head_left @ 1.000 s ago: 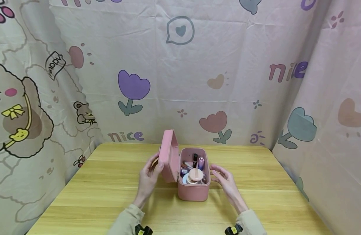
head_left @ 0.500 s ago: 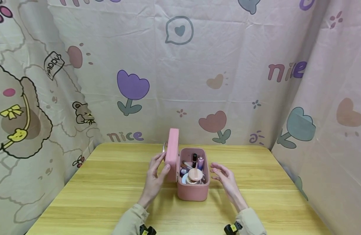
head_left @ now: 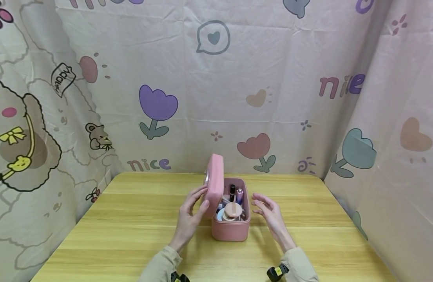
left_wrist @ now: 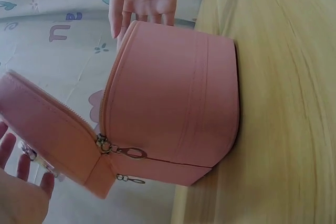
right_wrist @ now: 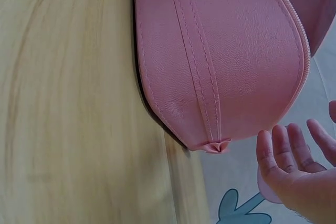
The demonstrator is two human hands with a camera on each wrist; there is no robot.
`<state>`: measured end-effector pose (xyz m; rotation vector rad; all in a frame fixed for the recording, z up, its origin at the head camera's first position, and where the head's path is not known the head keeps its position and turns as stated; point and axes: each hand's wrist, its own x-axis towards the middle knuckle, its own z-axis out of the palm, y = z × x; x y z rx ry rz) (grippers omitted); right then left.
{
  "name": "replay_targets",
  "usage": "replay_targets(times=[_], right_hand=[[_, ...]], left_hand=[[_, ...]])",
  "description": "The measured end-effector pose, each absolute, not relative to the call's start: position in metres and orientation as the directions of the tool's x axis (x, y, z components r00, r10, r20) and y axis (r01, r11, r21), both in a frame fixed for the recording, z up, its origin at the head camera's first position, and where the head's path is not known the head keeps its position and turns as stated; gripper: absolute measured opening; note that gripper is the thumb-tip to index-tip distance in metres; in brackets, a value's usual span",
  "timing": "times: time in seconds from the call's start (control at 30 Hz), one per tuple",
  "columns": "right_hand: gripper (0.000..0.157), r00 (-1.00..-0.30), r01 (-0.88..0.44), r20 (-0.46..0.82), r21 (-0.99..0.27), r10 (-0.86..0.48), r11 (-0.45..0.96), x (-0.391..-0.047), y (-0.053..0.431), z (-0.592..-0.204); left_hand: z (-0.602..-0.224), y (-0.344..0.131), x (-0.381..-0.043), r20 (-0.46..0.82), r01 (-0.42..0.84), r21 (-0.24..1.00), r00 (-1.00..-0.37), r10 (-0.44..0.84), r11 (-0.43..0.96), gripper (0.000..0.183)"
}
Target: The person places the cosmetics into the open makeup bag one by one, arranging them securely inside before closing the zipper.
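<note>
A pink zippered makeup case [head_left: 230, 231] stands on the table with its lid [head_left: 215, 188] partly raised, tilted to the right over the body. My left hand [head_left: 189, 219] touches the lid's outer side and near edge with fingers and thumb. In the left wrist view, that hand's fingertips [left_wrist: 23, 166] lie by the lid's outside. Within the case sit a round cushion compact [head_left: 234, 209], a black-capped tube [head_left: 232, 192] and a purple bottle [head_left: 239, 196]; the lid hides some contents. My right hand [head_left: 270, 217], fingers relaxed, hovers just right of the case, holding nothing.
The wooden table [head_left: 131, 219] extends around the case. A printed curtain [head_left: 216, 98] hangs behind it and along both sides. Two zipper pulls [left_wrist: 132, 152] dangle at the case's hinge corner, and a small pink bow [right_wrist: 216, 146] sticks out from its side.
My left hand has moved right, swinging the lid from leaning left, past upright, to leaning over the case. The right hand stays nearly where it was.
</note>
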<state>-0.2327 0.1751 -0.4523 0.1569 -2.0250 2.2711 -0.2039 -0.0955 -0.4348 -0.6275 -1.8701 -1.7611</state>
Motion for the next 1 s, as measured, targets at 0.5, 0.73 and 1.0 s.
replay_targets(times=[0.5,0.73,1.0], right_hand=[[0.041,-0.991,-0.13,0.131,-0.984,0.004,-0.124,-0.231,0.178,-0.454],[0.042,-0.99,-0.134,0.137,-0.983,-0.019,-0.127,-0.229,0.176,-0.455],[0.051,-0.986,-0.139,0.149,-0.98,-0.067,-0.143,-0.227,0.174,-0.453]], left_hand=[[-0.452,-0.103,-0.214,0.513,0.514,0.857,-0.858,0.027,0.035,0.041],[-0.459,-0.104,-0.217,0.402,0.41,0.908,-0.911,0.095,0.086,0.043],[-0.463,-0.099,-0.219,0.329,0.345,0.934,-0.932,0.15,0.096,0.046]])
